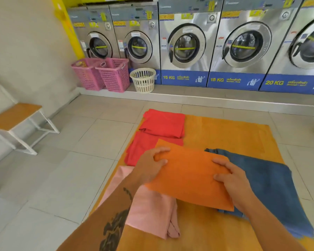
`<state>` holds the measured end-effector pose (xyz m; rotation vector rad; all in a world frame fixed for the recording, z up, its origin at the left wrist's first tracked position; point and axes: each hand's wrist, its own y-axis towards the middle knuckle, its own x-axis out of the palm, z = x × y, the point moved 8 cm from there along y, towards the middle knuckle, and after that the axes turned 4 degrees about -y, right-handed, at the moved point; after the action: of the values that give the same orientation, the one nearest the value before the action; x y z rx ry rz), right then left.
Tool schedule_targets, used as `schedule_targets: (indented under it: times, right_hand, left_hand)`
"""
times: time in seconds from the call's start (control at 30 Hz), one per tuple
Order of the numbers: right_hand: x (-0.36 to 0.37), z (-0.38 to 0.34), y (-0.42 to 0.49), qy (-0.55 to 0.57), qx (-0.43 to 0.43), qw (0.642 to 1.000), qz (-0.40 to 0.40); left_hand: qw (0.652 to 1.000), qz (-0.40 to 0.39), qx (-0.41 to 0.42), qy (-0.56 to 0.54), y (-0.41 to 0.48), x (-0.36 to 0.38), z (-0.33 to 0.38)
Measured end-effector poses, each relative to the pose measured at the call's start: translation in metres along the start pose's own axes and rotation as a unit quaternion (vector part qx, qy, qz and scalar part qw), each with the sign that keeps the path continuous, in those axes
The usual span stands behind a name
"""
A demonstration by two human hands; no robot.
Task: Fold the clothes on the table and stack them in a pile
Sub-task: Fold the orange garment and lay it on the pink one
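A folded orange cloth (190,174) is held flat above the yellow-orange table (234,134). My left hand (150,166) grips its left edge, thumb on top. Its right edge is pinched by my right hand (233,185). Under the cloth's right side lies a blue denim garment (268,187). A pink garment (149,212) lies beneath its left side, loosely folded. At the table's far left corner sits a folded red garment (164,124), with another red piece (140,149) spread flatter just in front of it.
Steel washing machines (187,44) line the far wall. Two pink laundry baskets (101,74) and a cream basket (143,79) stand on the ledge before them. A wooden bench (14,115) with white legs stands at the left on the grey tiled floor.
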<state>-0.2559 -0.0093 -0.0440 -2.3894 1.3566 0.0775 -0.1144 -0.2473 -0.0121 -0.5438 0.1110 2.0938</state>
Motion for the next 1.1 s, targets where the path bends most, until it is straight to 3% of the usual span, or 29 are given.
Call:
schedule_targets:
  times: [0.2,0.37,0.47,0.57,0.8,0.9,1.1]
  right_hand:
    - [0.081,0.012,-0.045,-0.013,0.018,0.999,-0.027]
    - [0.141,0.012,-0.067,-0.03,0.034,0.998,-0.051]
    - [0.171,0.014,-0.07,-0.078,0.019,0.995,-0.053]
    - [0.192,0.035,-0.072,-0.174,0.011,0.982,-0.072]
    - [0.186,0.044,-0.071,-0.206,0.025,0.974,-0.088]
    - [0.167,0.038,-0.069,-0.194,0.014,0.978,-0.08]
    - [0.107,0.023,-0.07,-0.205,0.011,0.978,-0.027]
  left_hand:
    - [0.996,-0.002,0.018,0.092,-0.038,-0.066,-0.054]
    - [0.996,0.059,0.02,0.062,-0.066,-0.117,-0.091]
    - [0.994,0.088,-0.016,0.059,-0.074,-0.13,-0.124]
    - [0.992,0.045,-0.095,0.072,-0.085,-0.118,-0.171]
    - [0.991,0.033,-0.113,0.057,-0.088,-0.122,-0.19]
    - [0.989,0.064,-0.113,0.071,-0.084,-0.137,-0.184]
    - [0.992,0.108,0.013,0.068,-0.057,-0.135,-0.104]
